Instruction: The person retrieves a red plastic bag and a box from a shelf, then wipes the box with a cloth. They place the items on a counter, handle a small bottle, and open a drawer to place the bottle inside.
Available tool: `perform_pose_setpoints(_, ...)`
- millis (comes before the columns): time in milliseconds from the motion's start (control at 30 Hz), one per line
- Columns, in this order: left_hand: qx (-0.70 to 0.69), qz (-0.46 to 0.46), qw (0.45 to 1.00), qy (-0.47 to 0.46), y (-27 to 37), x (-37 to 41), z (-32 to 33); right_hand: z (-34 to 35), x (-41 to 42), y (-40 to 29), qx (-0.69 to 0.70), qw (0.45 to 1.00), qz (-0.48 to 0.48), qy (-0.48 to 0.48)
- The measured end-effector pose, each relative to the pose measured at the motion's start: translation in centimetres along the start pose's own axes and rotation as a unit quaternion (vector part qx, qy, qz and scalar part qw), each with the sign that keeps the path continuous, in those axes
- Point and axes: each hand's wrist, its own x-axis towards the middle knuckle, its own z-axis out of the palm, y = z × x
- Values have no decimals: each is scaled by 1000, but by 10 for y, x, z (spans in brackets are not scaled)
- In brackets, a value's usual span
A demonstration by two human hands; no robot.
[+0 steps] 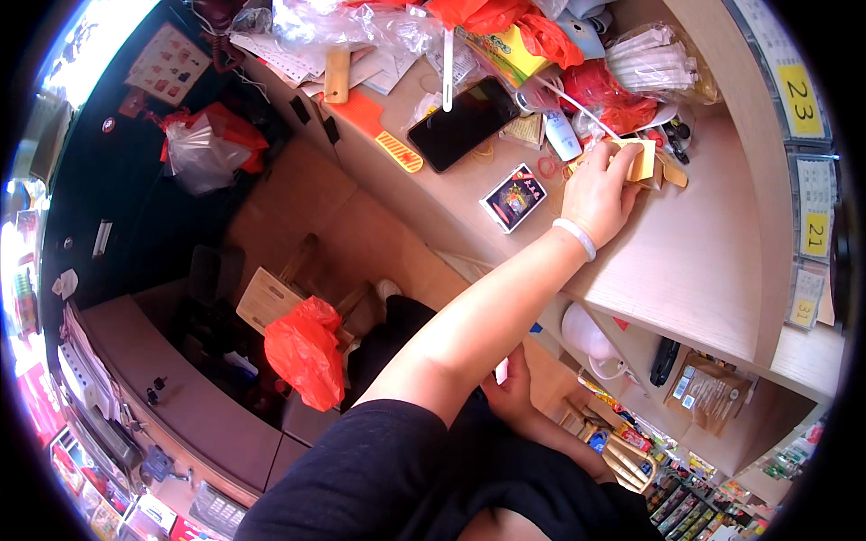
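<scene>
My left hand (602,193), with a pale bracelet at its wrist, reaches across the wooden counter (703,237). Its fingers are closed around a yellow paper item (639,159) among small clutter. My right hand (511,389) is lower down, partly hidden behind the left forearm. A small pale thing (501,370) shows at its fingers; whether it is gripped is unclear. Left of my left hand lie a boxed deck of playing cards (514,198), a black smartphone (463,124), a white tube (562,135) and an orange comb-like plastic item (399,150).
Plastic bags (358,27) and wrapped white sticks (653,61) crowd the counter's back. Below are open shelves with a pink-white jug (588,331) and a brown packet (707,392). A red bag (306,351) sits by a wooden stool (267,301). A brown desk (196,399) stands lower left.
</scene>
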Motion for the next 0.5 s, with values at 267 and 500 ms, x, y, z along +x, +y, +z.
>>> perform_pose_setpoints(267, 13, -73, 996, -40, -11, 28, 18, 6, -3, 2, -33, 999, 30, -6)
perform_pose_setpoints(500, -9, -88, 995, -50, -14, 3, -1, 8, 4, -3, 32, 999, 15, -34)
